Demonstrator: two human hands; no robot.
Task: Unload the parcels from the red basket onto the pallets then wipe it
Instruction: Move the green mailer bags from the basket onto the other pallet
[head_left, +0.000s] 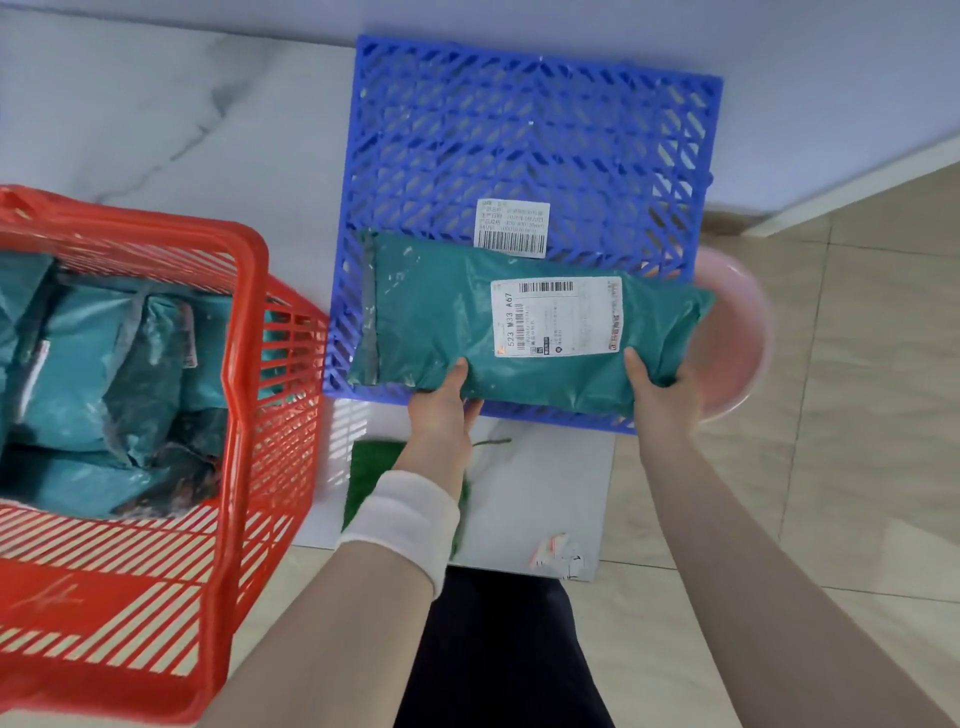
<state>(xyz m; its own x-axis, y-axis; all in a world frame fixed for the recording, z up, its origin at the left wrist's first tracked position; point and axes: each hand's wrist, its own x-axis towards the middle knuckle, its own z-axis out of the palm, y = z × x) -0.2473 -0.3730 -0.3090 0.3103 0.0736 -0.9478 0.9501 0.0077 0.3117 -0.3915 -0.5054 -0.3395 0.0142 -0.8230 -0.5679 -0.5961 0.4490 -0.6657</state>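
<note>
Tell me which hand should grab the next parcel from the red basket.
Left. The left hand grips the teal parcel on the blue pallet at its basket-side end; the red basket sits left. The right hand is at the far end.

Pink basin on beige floor tiles, partly hidden at its left side; green cloth on a white board; marble-patterned slab beside a pale wall
</note>
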